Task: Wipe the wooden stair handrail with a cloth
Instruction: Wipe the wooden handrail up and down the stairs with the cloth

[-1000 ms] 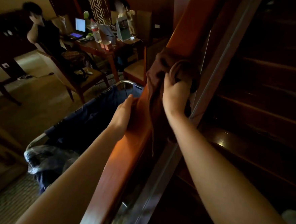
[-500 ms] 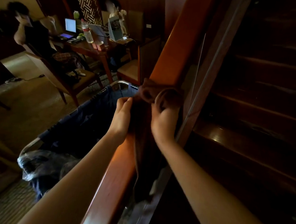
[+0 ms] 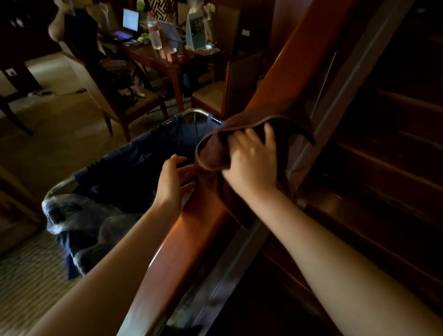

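- A dim room with dark wooden stairs [image 3: 399,159] to the right of the polished reddish-brown wooden handrail [image 3: 183,244]; to its left stands a dark blue fabric laundry cart [image 3: 125,177] with crumpled clear plastic at its near end.
- The handrail's long axis runs from the bottom middle of my view up and away to the upper right, climbing with the stairs.
- The dark brown soft cloth [image 3: 216,151] is draped over the top of the handrail, about halfway up its visible length.
- My right hand [image 3: 252,162] lies on the cloth, thumb hooked under a fold, fingers spread over it.
- My left hand [image 3: 173,180] has straight fingers and holds nothing, just left of the handrail, close under the cloth's hanging fold.
- I judge the cloth light, limp and prone to bunching; better gathered into a pad under my palm.
- The rail looks rigid and glossy, so the cloth should slide easily along it.
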The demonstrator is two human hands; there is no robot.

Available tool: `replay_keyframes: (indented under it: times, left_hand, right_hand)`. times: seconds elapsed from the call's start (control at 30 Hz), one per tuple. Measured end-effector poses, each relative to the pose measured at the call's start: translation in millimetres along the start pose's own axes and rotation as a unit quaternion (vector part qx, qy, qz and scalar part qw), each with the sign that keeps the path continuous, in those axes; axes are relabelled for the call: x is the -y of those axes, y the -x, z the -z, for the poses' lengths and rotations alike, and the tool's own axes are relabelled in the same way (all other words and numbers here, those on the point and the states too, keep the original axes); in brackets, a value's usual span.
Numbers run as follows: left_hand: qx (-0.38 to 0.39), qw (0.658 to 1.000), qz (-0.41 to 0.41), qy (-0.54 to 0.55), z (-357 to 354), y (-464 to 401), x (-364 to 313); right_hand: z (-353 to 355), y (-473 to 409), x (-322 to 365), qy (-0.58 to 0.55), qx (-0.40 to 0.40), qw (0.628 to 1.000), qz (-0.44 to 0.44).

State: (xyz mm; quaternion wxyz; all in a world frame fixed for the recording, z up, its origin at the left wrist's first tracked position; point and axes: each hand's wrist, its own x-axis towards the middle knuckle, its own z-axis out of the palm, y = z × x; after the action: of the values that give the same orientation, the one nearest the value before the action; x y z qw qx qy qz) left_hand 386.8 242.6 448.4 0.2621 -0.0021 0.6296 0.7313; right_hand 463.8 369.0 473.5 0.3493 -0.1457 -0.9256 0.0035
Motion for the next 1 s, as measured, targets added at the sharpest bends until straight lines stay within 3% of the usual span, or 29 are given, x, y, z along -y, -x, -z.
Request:
replay_keyframes:
  times: [0.23,0.37,0.47,0.67,0.8,0.9,1.0]
  left_hand:
    - [-0.077,0.996,-0.006,-0.039,39,17,20]
    - [-0.101,0.994,-0.004,-0.035,64,32,28]
    - [-0.14,0.988,-0.012,-0.057,86,38,36]
    - [-0.177,0.983,-0.004,-0.056,117,48,49]
    - [-0.206,0.977,0.0,-0.047,148,52,50]
    - [-0.226,0.973,0.001,-0.041,170,55,49]
    - [-0.22,0.974,0.003,-0.052,166,57,43]
  right_hand:
    - [-23,81,65,-0.057,0.071,0.991,0.096]
    - [-10,33,58,0.036,0.175,0.981,0.077]
    - [-8,-7,66,0.077,0.276,0.957,0.037]
    - [-44,22,129,0.152,0.435,0.876,0.141]
    - [-56,92,182,0.083,0.459,0.855,0.225]
    - [-46,112,189,0.049,0.419,0.874,0.24]
    - [-41,90,169,0.012,0.385,0.904,0.187]
